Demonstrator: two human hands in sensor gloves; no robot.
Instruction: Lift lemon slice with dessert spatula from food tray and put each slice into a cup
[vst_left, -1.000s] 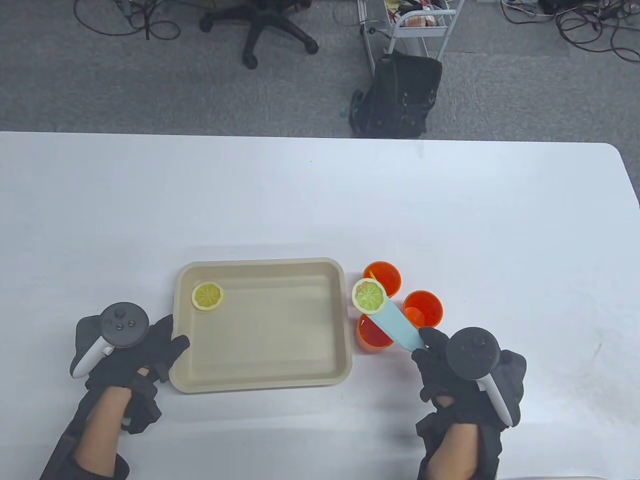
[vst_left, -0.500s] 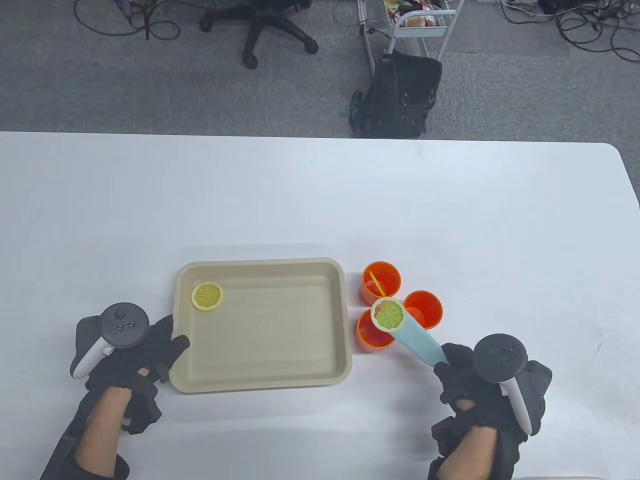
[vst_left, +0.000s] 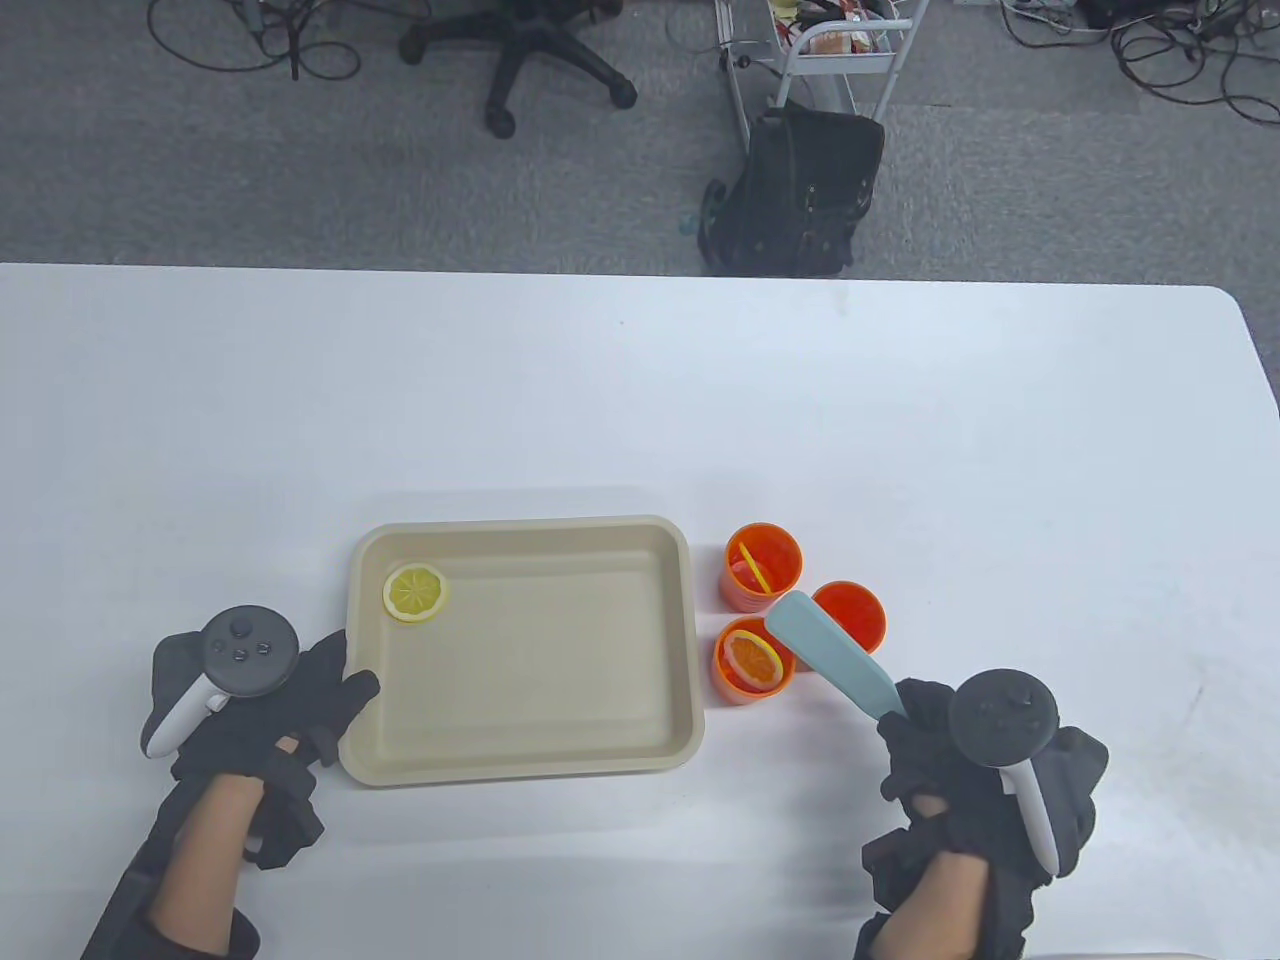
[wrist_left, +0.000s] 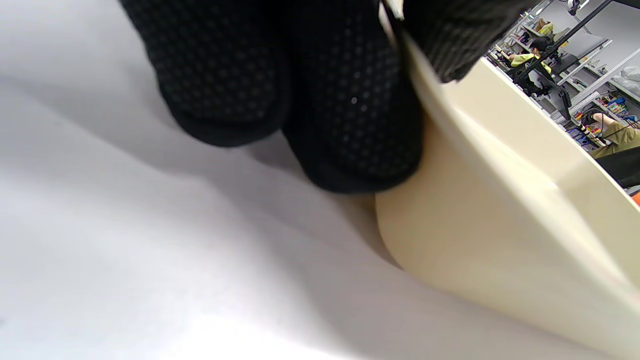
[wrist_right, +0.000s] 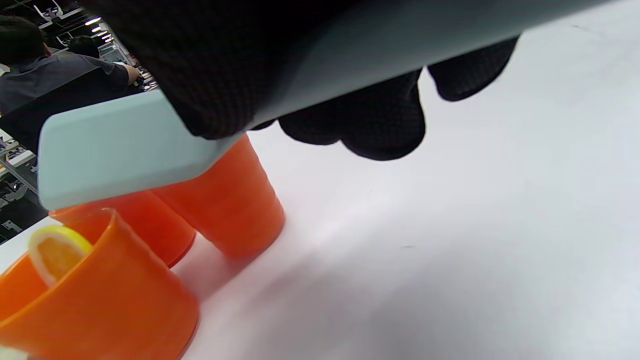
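Note:
A beige food tray (vst_left: 520, 765) lies on the white table, with one lemon slice (vst_left: 415, 592) in its far left corner. Three orange cups stand right of it. The near cup (vst_left: 735, 688) holds a lemon slice (vst_left: 754, 660) that leans inside it. The far cup (vst_left: 763, 580) holds a slice too; the right cup (vst_left: 866, 625) is partly hidden. My right hand (vst_left: 925, 735) grips the light-blue dessert spatula (vst_left: 830, 655), whose bare blade (wrist_right: 115, 150) hovers over the cups. My left hand (vst_left: 325, 700) holds the tray's near left corner (wrist_left: 450, 210).
Beyond the table's far edge are a black bag (vst_left: 800, 190), a metal cart (vst_left: 840, 50), an office chair base (vst_left: 520, 60) and cables on grey carpet. People sit at desks in the wrist views' background.
The spatula carried a lemon slice from above the far cup toward me and right; the slice now sits in the near cup and the blade is bare. My left hand stayed put.

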